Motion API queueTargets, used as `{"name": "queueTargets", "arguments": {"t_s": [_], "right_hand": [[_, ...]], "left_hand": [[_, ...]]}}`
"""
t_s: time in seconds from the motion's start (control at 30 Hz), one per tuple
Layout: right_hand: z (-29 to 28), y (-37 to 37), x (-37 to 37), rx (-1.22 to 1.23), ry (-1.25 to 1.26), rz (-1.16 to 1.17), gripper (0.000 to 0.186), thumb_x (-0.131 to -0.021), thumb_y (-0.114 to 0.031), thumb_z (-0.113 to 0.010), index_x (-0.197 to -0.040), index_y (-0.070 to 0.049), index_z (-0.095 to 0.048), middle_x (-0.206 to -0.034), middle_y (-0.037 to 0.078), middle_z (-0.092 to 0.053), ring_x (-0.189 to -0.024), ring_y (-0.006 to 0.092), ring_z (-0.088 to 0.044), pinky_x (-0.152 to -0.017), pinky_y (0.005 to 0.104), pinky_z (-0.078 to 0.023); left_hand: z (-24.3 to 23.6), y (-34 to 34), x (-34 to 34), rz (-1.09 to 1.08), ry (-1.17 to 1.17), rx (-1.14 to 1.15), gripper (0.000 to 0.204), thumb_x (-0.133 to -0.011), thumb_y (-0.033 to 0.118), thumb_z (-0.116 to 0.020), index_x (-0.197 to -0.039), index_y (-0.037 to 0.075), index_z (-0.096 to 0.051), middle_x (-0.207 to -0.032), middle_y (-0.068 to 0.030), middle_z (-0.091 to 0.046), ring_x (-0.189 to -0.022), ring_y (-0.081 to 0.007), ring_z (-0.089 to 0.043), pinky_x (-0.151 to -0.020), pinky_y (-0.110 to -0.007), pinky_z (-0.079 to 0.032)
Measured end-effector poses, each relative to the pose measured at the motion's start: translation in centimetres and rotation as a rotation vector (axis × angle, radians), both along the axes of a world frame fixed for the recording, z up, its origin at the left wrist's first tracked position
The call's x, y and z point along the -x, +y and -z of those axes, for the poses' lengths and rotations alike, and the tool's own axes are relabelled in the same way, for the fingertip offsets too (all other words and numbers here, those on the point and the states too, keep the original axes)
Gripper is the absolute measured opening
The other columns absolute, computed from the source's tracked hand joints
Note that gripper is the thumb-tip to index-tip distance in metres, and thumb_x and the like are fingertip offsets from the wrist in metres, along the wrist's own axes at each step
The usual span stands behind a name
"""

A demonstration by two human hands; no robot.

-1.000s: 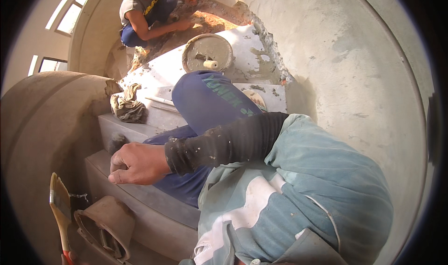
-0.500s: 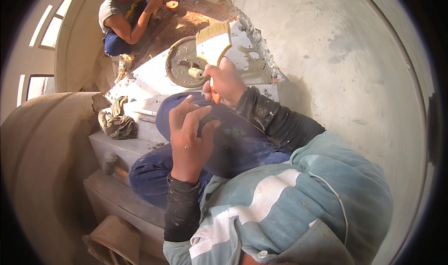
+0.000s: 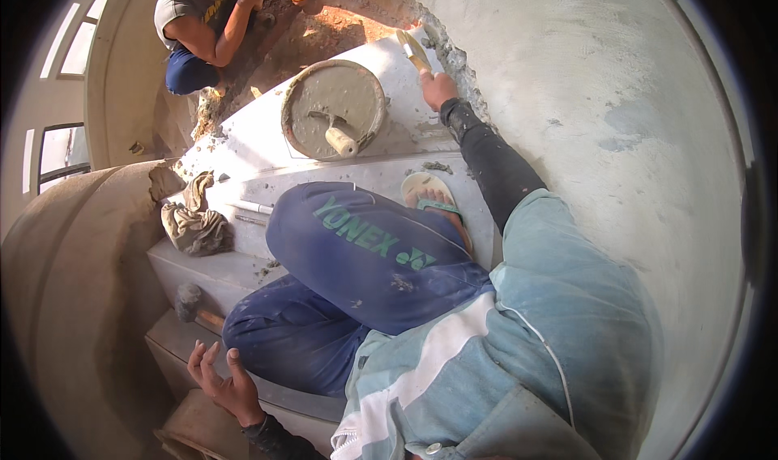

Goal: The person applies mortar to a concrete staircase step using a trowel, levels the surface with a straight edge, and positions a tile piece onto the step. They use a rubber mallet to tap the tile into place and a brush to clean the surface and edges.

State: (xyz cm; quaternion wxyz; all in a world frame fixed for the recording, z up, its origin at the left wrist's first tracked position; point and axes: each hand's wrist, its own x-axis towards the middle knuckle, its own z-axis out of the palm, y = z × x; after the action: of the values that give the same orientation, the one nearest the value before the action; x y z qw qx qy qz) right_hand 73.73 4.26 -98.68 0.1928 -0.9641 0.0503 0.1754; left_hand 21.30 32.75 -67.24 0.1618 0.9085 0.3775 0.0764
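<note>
My right hand point(image 3: 438, 89) is stretched out far, its fingers wrapped around the handle of a flat paintbrush point(image 3: 414, 51). The bristles are at the far end of the pale slab point(image 3: 401, 107), by the broken base of the wall; I cannot tell whether they touch it. Just left of that arm stands a round tub point(image 3: 289, 103) of grey wet mortar. A trowel point(image 3: 341, 141) lies on the mortar with its pale handle toward me. My left hand point(image 3: 227, 385) is raised at the lower left beside my knee, fingers spread, holding nothing.
A plastered wall point(image 3: 600, 79) curves along the right. On the steps at left are a crumpled rag point(image 3: 197, 226), a white rod point(image 3: 251, 206) and a hammer point(image 3: 189, 300). A bucket point(image 3: 194, 424) stands below. Another person point(image 3: 207, 34) crouches at the far left beside reddish rubble.
My right hand has carried the brush away from my body to the far end of the slab. My left hand has dropped from mid-view to the lower left.
</note>
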Motion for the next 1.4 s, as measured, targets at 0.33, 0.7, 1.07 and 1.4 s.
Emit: {"name": "queueTargets", "arguments": {"t_s": [0.33,0.7,1.07,1.4], "right_hand": [[8.7,-1.6,-3.7,0.23,0.083,-0.138,0.046,-0.101,-0.036,-0.044,-0.113,0.001,-0.069,-0.109,0.024,-0.071,-0.093,0.035,-0.073,-0.076,0.0463,-0.059],[7.6,-1.2,-11.4,-0.422,0.31,0.493,0.033,-0.096,-0.033,-0.061,-0.093,0.0,-0.063,-0.067,0.01,-0.056,-0.05,0.0197,-0.052,-0.044,0.0354,-0.042],[8.7,3.1,-11.7,-0.739,0.386,0.528,0.03,-0.091,-0.029,-0.068,-0.083,-0.002,-0.058,-0.063,0.004,-0.048,-0.049,0.0158,-0.045,-0.041,0.0309,-0.039],[8.0,-4.9,-1.7,-0.606,0.119,1.115,0.029,-0.095,-0.026,-0.059,-0.108,0.0,-0.061,-0.079,0.012,-0.058,-0.056,0.0226,-0.053,-0.046,0.0383,-0.041]], "left_hand": [[6.9,-0.7,0.3,-0.04,-0.166,0.02,0.04,-0.1,0.036,-0.058,-0.112,-0.001,-0.066,-0.125,-0.0191,-0.054,-0.128,-0.036,-0.051,-0.109,-0.05,-0.039],[7.2,-0.1,-1.2,-0.058,-0.114,0.018,0.053,-0.099,0.043,-0.056,-0.121,-0.004,-0.061,-0.123,-0.0211,-0.055,-0.123,-0.0368,-0.052,-0.108,-0.05,-0.038],[6.6,0.2,-1.4,-0.061,-0.039,0.021,0.053,-0.098,0.043,-0.057,-0.121,-0.004,-0.062,-0.123,-0.0212,-0.055,-0.122,-0.036,-0.052,-0.107,-0.05,-0.038],[6.3,-0.2,-1.5,-0.127,-0.031,0.034,0.05,-0.097,0.041,-0.058,-0.122,-0.003,-0.062,-0.127,-0.02,-0.053,-0.125,-0.0357,-0.051,-0.108,-0.049,-0.039]]}}
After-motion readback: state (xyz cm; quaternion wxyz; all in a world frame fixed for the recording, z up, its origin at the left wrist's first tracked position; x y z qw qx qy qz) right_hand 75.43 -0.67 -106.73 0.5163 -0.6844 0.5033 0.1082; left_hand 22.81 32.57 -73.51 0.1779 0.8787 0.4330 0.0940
